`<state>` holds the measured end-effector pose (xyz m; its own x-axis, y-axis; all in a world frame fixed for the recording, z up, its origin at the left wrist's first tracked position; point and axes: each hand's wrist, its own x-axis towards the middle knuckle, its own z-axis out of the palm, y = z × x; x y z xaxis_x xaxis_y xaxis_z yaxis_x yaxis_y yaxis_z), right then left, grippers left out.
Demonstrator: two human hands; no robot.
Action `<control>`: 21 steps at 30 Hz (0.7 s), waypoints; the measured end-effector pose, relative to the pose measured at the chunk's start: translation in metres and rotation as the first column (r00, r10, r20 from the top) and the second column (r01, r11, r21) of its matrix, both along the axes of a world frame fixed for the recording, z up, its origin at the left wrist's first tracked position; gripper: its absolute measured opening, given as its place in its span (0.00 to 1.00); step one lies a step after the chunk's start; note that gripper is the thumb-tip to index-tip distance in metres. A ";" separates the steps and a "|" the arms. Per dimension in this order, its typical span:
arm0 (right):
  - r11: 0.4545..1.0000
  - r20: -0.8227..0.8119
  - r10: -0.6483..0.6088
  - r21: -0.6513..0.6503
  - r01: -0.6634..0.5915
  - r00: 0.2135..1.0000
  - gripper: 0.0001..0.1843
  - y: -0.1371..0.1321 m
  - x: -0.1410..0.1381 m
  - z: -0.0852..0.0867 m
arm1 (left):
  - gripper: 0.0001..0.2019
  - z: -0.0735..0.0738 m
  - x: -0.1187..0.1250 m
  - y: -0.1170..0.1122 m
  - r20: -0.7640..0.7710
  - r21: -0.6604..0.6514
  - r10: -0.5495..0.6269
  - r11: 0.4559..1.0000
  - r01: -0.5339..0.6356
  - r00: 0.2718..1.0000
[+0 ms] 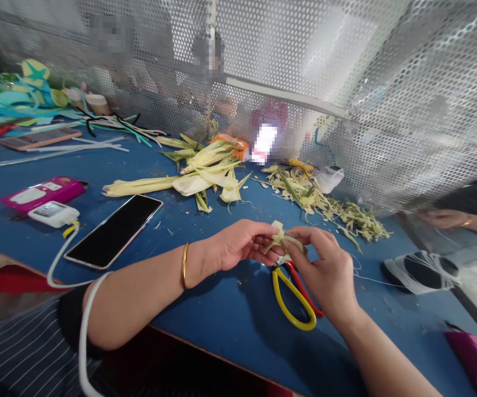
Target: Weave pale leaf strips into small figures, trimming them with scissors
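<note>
Both my hands meet over the blue table (pixel 205 309), pinching a small folded piece of pale green leaf strip (pixel 278 236). My left hand (pixel 238 242), with a gold bangle on its wrist, grips the piece from the left with closed fingers. From the right, my right hand (pixel 325 264) pinches the same piece with thumb and forefinger. Just under the hands lie scissors with yellow and red handles (pixel 294 300) on the table.
A black phone (pixel 114 229) lies to the left beside a white power bank (pixel 54 214) and a pink case (pixel 42 193). A pile of leaves (pixel 197 173) and leaf scraps (pixel 329 207) lie further back. A perforated metal screen (pixel 387 82) stands behind. Another person's hand (pixel 445 218) shows at right.
</note>
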<state>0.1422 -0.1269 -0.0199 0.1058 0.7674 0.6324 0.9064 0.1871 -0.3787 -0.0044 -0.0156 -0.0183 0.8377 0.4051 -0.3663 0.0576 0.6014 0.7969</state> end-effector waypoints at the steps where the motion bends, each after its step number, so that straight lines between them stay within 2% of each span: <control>1: 1.000 -0.005 -0.030 0.001 0.030 1.000 0.02 0.000 -0.001 -0.002 | 0.11 -0.001 0.000 -0.001 0.006 0.025 0.002 1.000 -0.002 1.000; 6: 0.997 0.037 -0.066 0.034 0.065 0.997 0.07 0.002 -0.008 -0.007 | 0.13 -0.002 0.000 -0.006 0.032 0.114 0.003 0.993 -0.007 0.999; 9: 1.000 0.011 0.004 0.001 -0.004 1.000 0.07 0.002 -0.008 -0.003 | 0.13 -0.001 0.000 -0.007 0.041 0.132 0.006 0.991 -0.011 0.999; 13: 0.987 -0.101 0.120 -0.099 -0.130 0.988 0.09 0.000 -0.003 0.005 | 0.13 0.002 0.000 -0.004 0.024 0.134 0.085 0.987 -0.088 0.996; 15: 0.990 -0.157 0.081 -0.099 -0.097 0.984 0.10 -0.001 0.000 0.006 | 0.12 0.004 0.000 -0.002 0.014 0.140 0.116 0.983 -0.117 0.993; 19: 0.995 -0.208 -0.049 -0.098 0.029 0.977 0.01 -0.002 0.001 0.001 | 0.12 0.004 0.000 -0.002 0.001 0.147 0.117 0.982 -0.116 0.993; 21: 0.995 -0.200 -0.060 -0.084 0.044 0.978 0.03 -0.001 -0.001 -0.001 | 0.13 0.003 0.000 -0.004 0.006 0.151 0.109 0.983 -0.108 0.994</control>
<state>0.1409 -0.1282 -0.0212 0.2659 0.8043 0.5315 0.8175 0.1041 -0.5664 -0.0048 -0.0194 -0.0149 0.7849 0.5444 -0.2959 0.0009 0.4766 0.8791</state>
